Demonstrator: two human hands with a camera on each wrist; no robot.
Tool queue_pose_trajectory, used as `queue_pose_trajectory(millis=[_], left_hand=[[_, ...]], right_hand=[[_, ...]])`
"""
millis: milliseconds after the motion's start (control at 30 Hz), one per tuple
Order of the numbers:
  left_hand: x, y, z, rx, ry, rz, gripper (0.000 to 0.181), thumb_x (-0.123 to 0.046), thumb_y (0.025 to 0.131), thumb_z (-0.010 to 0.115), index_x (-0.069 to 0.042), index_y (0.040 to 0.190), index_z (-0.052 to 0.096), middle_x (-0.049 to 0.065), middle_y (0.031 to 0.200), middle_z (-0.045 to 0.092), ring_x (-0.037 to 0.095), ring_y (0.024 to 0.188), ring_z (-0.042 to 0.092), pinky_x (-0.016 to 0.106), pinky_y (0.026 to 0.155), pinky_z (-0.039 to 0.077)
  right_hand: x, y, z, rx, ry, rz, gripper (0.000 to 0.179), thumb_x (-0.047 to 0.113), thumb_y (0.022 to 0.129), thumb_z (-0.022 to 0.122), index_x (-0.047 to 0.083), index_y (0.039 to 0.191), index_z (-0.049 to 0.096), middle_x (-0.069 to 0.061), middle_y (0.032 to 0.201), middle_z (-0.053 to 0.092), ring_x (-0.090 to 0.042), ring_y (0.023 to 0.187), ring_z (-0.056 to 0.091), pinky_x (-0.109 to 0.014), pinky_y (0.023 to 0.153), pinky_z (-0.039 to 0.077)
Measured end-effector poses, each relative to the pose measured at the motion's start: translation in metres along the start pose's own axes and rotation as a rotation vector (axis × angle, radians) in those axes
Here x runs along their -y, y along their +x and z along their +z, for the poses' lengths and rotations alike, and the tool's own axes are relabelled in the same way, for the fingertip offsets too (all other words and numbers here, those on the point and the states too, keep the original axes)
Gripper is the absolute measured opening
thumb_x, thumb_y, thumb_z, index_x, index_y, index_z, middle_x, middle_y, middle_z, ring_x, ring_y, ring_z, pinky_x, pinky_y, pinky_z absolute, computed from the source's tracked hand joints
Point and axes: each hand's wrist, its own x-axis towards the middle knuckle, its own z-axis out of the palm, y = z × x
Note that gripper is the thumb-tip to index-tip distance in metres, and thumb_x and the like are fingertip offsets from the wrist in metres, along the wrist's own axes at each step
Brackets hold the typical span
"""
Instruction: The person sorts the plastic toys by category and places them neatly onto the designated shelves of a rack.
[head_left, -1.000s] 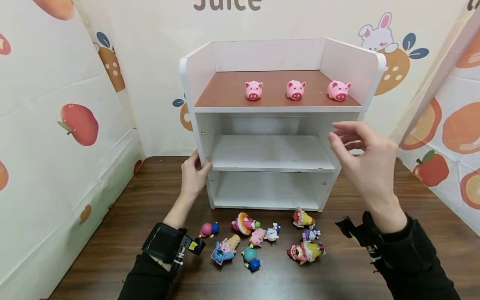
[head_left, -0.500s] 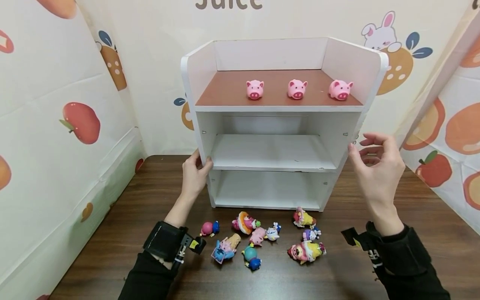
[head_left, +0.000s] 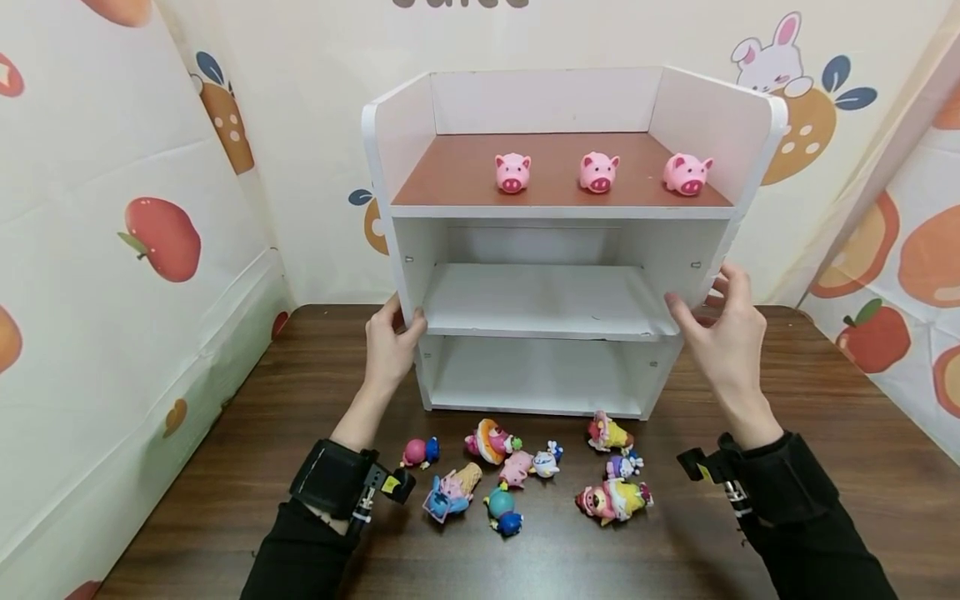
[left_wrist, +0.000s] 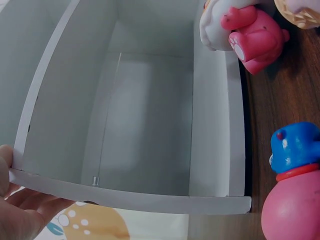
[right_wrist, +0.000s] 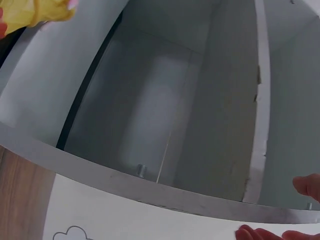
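A white shelf unit with a brown top stands on the table. My left hand grips the front edge of its left side panel, thumb inside and fingers outside, as the left wrist view also shows. At the right panel, my right hand straddles the front edge. In the right wrist view its thumb is on the inner side and its fingertips are outside, with gaps to the panel. Three pink pig figures, a left one, a middle one and a right one, stand on top.
Several toy figures lie before the unit, among them a pink and blue one, a teal and blue one and a yellow-clad one. Printed walls enclose the wooden table at the back and both sides.
My right hand has come down from in front of the right panel, swung out to the right, then moved in around its edge. The left hand keeps its grip.
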Motion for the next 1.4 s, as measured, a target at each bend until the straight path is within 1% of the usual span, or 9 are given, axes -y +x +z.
queue_pose_trajectory(millis=[100,200,267,467,500,700,933,1000,1400], left_hand=[[-0.001,0.000,0.000,-0.001,0.002,0.001,0.031,0.008,0.080,0.049,0.014,0.111,0.053,0.031,0.102,0.057,0.038,0.092,0.057,0.046,0.074,0.049],[-0.002,0.000,0.001,-0.001,0.001,0.003,0.031,0.008,0.080,0.049,0.014,0.111,0.053,0.031,0.103,0.057,0.038,0.092,0.056,0.046,0.074,0.049],[-0.002,0.000,0.001,-0.001,0.000,0.005,0.031,0.008,0.081,0.049,0.014,0.111,0.053,0.031,0.102,0.057,0.038,0.092,0.057,0.046,0.074,0.049],[-0.002,0.000,0.001,0.006,0.000,0.008,0.031,0.007,0.081,0.048,0.014,0.111,0.053,0.031,0.103,0.056,0.038,0.093,0.056,0.044,0.075,0.048],[-0.002,0.000,0.001,0.008,-0.001,0.006,0.031,0.007,0.081,0.048,0.014,0.111,0.052,0.031,0.103,0.056,0.038,0.093,0.056,0.044,0.075,0.048],[0.000,-0.002,-0.001,0.023,0.001,-0.005,0.031,0.006,0.084,0.047,0.014,0.114,0.050,0.031,0.105,0.055,0.038,0.095,0.055,0.046,0.075,0.048],[0.029,0.004,-0.001,0.044,0.035,0.008,0.032,-0.002,0.086,0.049,0.009,0.116,0.051,0.028,0.108,0.056,0.036,0.096,0.056,0.044,0.072,0.049],[0.031,0.004,-0.002,0.051,0.061,0.012,0.031,-0.004,0.087,0.049,0.007,0.116,0.052,0.026,0.108,0.057,0.033,0.096,0.056,0.042,0.073,0.049],[0.018,-0.004,-0.013,0.086,0.157,0.069,0.032,-0.005,0.085,0.056,0.006,0.116,0.054,0.022,0.101,0.061,0.028,0.088,0.061,0.036,0.071,0.051]], right_hand=[[-0.002,0.002,0.002,0.044,-0.001,-0.007,0.054,0.010,0.081,0.062,0.003,0.128,0.037,-0.022,0.113,0.054,-0.038,0.088,0.059,-0.026,0.068,0.052],[-0.002,0.004,0.004,0.054,-0.018,-0.014,0.051,0.009,0.082,0.060,-0.001,0.126,0.037,-0.023,0.113,0.053,-0.041,0.091,0.057,-0.048,0.067,0.048],[-0.002,0.005,0.005,0.044,-0.040,-0.019,0.048,0.009,0.082,0.059,-0.002,0.125,0.039,-0.023,0.112,0.054,-0.040,0.090,0.057,-0.044,0.065,0.051],[-0.005,0.006,0.005,0.028,-0.040,-0.045,0.036,0.005,0.085,0.053,-0.006,0.118,0.044,-0.026,0.105,0.057,-0.040,0.085,0.059,-0.040,0.063,0.050],[-0.006,0.006,0.005,0.030,-0.031,-0.049,0.035,0.004,0.085,0.052,-0.006,0.118,0.044,-0.027,0.104,0.057,-0.041,0.085,0.058,-0.045,0.063,0.048],[-0.011,0.004,0.008,0.048,-0.031,-0.063,0.032,0.004,0.086,0.050,-0.007,0.115,0.045,-0.030,0.098,0.058,-0.042,0.082,0.059,-0.045,0.064,0.048],[-0.012,0.004,0.010,0.050,-0.024,-0.069,0.030,0.003,0.085,0.050,-0.007,0.114,0.046,-0.030,0.097,0.059,-0.042,0.080,0.059,-0.043,0.062,0.048],[-0.012,0.003,0.010,0.050,-0.025,-0.071,0.031,0.002,0.085,0.050,-0.007,0.114,0.046,-0.030,0.097,0.059,-0.042,0.080,0.059,-0.042,0.061,0.048],[-0.012,0.005,0.007,0.058,-0.028,-0.079,0.033,0.002,0.085,0.050,-0.007,0.116,0.045,-0.030,0.098,0.058,-0.042,0.081,0.059,-0.043,0.062,0.048]])
